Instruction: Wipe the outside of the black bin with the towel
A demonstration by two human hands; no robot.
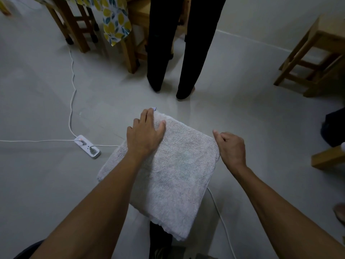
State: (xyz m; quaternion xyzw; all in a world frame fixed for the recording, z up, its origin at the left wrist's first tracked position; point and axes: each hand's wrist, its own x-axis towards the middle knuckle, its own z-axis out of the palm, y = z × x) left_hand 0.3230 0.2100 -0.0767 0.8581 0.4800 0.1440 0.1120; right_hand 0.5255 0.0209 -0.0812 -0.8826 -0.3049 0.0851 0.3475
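Observation:
A folded white towel (173, 169) lies spread over the top of the black bin (159, 235). Only a dark strip of the bin's side shows, under the towel's near edge. My left hand (145, 135) rests flat on the towel's far left corner with its fingers spread. My right hand (230, 146) is at the towel's right corner, fingers curled and pinching the edge there.
A person in black trousers (168, 53) stands just beyond the bin. A white power strip (87, 146) and its cables lie on the floor to the left, and another cable (222, 219) runs on the right. Wooden stools (315, 57) and a cloth-covered table (115, 21) stand around.

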